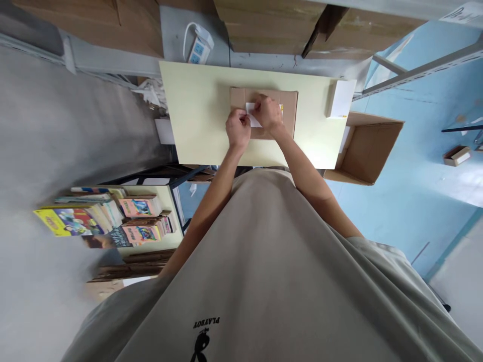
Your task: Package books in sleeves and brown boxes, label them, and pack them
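Observation:
A flat brown cardboard box [290, 120] lies on the pale yellow tabletop [204, 115]. On its upper face is a white label [255, 122], with a small yellow patch showing by my right wrist. My left hand [238, 129] is closed, thumb and fingers pinched at the label's left edge. Above the label, my right hand [268, 113] is also closed, its fingertips pinching the paper near its top. The hand covers much of the label, so its print and right part are hidden.
A stack of white labels [339, 99] sits at the table's right end, beside an open cardboard carton [372, 148]. Behind the table are a power strip [199, 49] and large cartons [267, 27]. Books [141, 206] fill a lower surface at left.

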`<action>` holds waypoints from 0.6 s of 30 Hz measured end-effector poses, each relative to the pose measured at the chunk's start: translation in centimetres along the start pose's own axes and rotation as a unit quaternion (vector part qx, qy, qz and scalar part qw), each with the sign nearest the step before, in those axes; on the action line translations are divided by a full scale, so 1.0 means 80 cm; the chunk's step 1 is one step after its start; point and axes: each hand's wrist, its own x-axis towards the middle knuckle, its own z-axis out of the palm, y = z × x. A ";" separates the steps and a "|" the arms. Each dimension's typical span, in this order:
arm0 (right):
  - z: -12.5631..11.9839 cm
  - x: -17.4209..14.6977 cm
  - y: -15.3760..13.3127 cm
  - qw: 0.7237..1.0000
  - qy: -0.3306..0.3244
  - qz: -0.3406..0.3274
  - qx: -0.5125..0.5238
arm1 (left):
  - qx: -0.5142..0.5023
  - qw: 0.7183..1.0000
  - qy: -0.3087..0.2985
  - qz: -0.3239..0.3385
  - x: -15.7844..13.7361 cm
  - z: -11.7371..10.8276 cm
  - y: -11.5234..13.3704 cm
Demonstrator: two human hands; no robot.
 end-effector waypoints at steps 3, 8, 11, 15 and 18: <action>-0.003 -0.001 0.005 0.999 -0.021 -0.010 -0.025 | -0.001 1.000 0.001 0.019 -0.001 0.001 -0.005; -0.001 0.011 0.005 0.998 0.017 -0.005 -0.052 | -0.032 0.997 -0.001 0.064 -0.008 -0.007 -0.006; 0.003 0.020 0.000 0.998 0.053 0.009 -0.040 | -0.058 0.997 -0.004 0.052 -0.010 -0.014 -0.003; 0.006 0.016 -0.009 0.994 0.067 0.022 -0.083 | -0.086 0.995 -0.021 0.041 -0.002 -0.013 -0.011; 0.013 0.004 -0.010 0.992 0.054 0.015 -0.114 | -0.095 0.994 -0.033 0.045 0.011 -0.007 -0.026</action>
